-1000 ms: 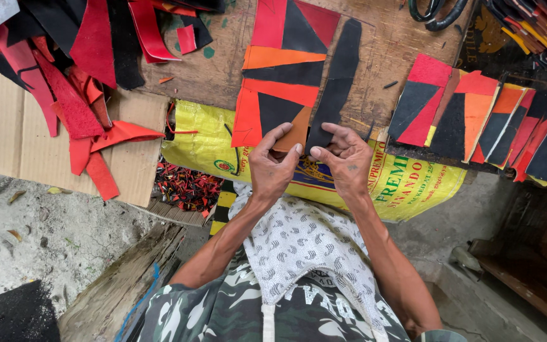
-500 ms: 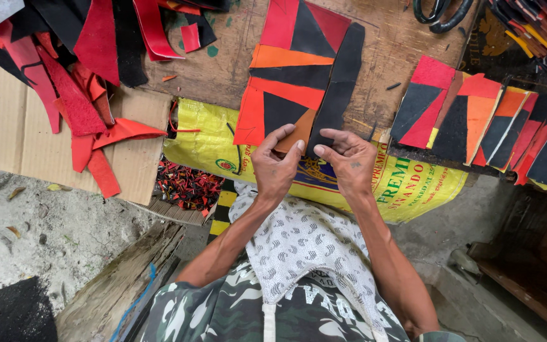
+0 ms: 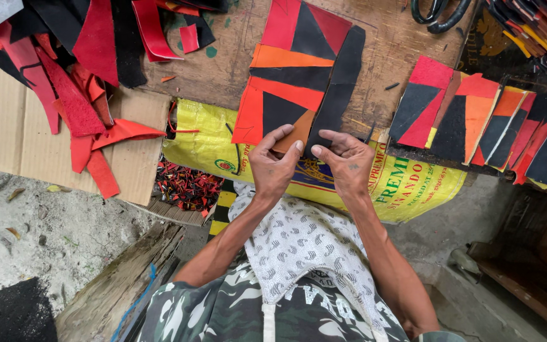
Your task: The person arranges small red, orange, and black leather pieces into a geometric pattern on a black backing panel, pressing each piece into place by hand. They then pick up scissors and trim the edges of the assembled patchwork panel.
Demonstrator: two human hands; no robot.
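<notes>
Patchwork (image 3: 295, 88) — red, orange, black leather

A patchwork panel of red, orange and black leather pieces (image 3: 289, 82) lay flat on the table, its long axis running away from the person, its near edge overhanging a yellow woven sack. Triangles and strips made up its face, with a small brown leather piece (image 3: 290, 132) at its near edge. Along its right side ran a long, curved black leather strip (image 3: 339, 85), its lower end at the panel's near corner, touching the brown piece under the fingertips.
</notes>
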